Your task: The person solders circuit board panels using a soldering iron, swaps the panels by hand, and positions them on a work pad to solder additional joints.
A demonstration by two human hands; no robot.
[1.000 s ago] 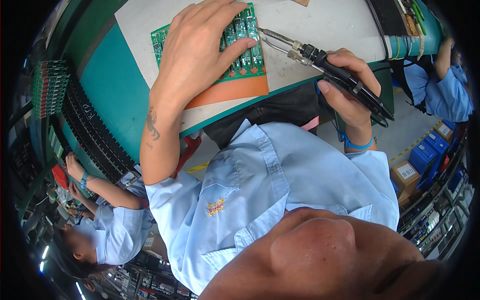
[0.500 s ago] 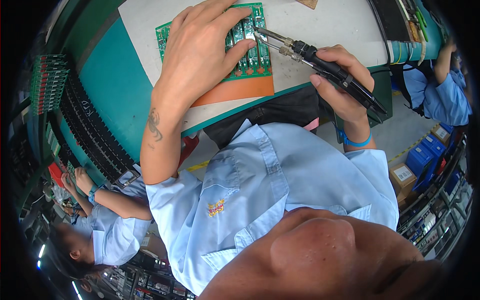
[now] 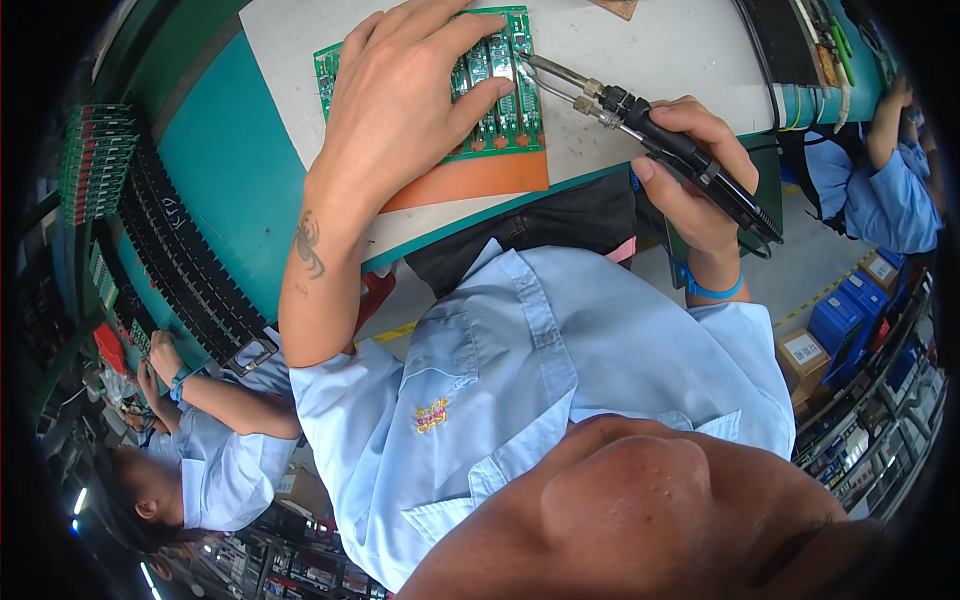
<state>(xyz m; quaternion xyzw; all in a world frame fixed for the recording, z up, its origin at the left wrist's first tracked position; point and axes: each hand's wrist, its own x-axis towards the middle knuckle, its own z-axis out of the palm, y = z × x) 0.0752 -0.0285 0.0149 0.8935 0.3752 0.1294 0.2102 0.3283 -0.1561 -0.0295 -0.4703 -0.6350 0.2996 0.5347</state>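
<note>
A panel of green circuit boards (image 3: pixel 525 95) lies on the white work surface, partly hidden under my left hand (image 3: pixel 395 100). That hand rests palm down across the panel, with its fingers spread and its thumb apart. My right hand (image 3: pixel 708 218) is wrapped round a black soldering iron (image 3: pixel 622 104), which has a thin metal side tube running beside its shaft. The iron slants down to the left, its tip at the right-hand strip of the panel; whether it touches cannot be told. An orange-brown sheet (image 3: pixel 480 181) shows under the panel's near edge.
Black slotted racks (image 3: pixel 185 245) and upright green boards (image 3: pixel 97 165) stand on the left of the green bench mat (image 3: pixel 235 120). A black cable (image 3: pixel 760 60) and green-handled tools (image 3: pixel 842 45) lie at the right. A co-worker (image 3: pixel 235 470) sits at left, another (image 3: pixel 880 180) at right.
My right hand and the soldering iron have shifted slightly right, the tip moving toward the panel's right-hand strip. My left hand stays in place. The left co-worker's hands have moved a little.
</note>
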